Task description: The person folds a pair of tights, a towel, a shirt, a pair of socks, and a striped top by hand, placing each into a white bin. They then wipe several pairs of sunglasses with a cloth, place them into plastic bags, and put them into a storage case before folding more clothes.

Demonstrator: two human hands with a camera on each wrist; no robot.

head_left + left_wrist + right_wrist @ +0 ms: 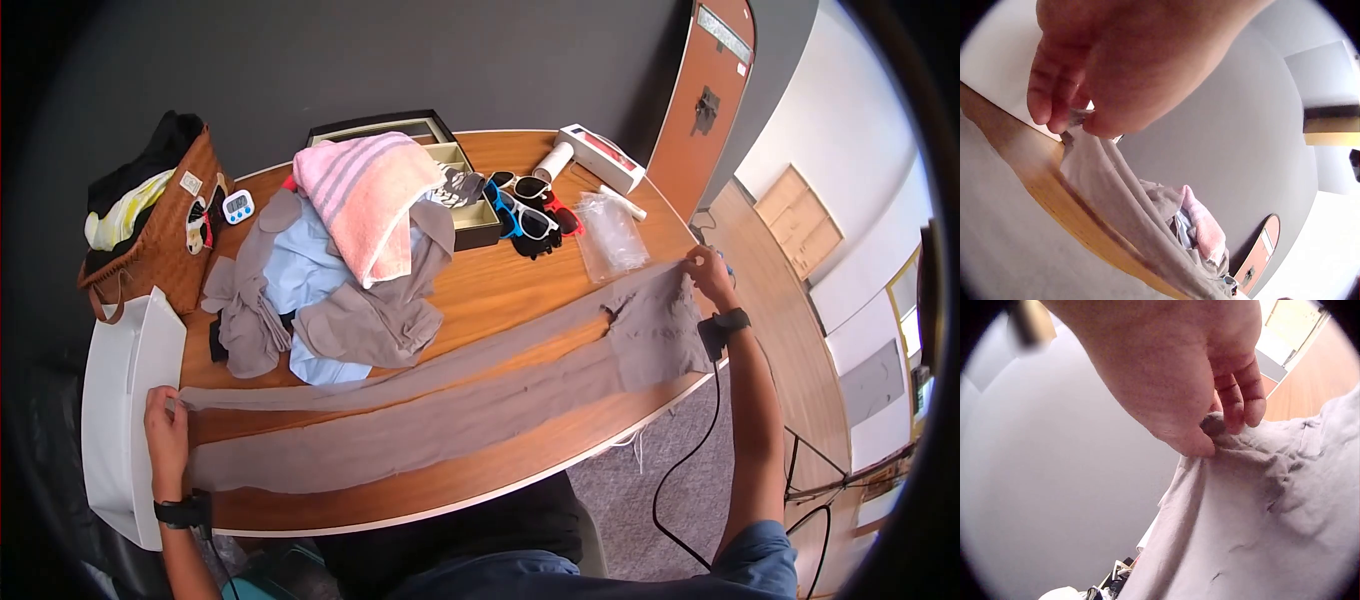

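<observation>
Sheer grey-brown tights [400, 440] stretch across the front of the wooden table, their two legs lying side by side with a gap between them. At the left end, the left hand [167, 440] pinches the tip of the farther leg; the left wrist view shows thumb and fingertips closed on the thin fabric [1104, 165]. At the right end, the right hand [712, 280] pinches the upper corner of the wide waist part. In the right wrist view the cloth [1235, 506] hangs wrinkled from the right hand [1191, 381].
Behind the tights lies a heap of grey and light blue clothes [300, 260] under a pink towel [350, 190]. A brown basket [170, 240] and white tray [130, 400] stand left. Sunglasses [535, 222], a plastic bag [610, 240] and a white box [605, 155] lie at the back right.
</observation>
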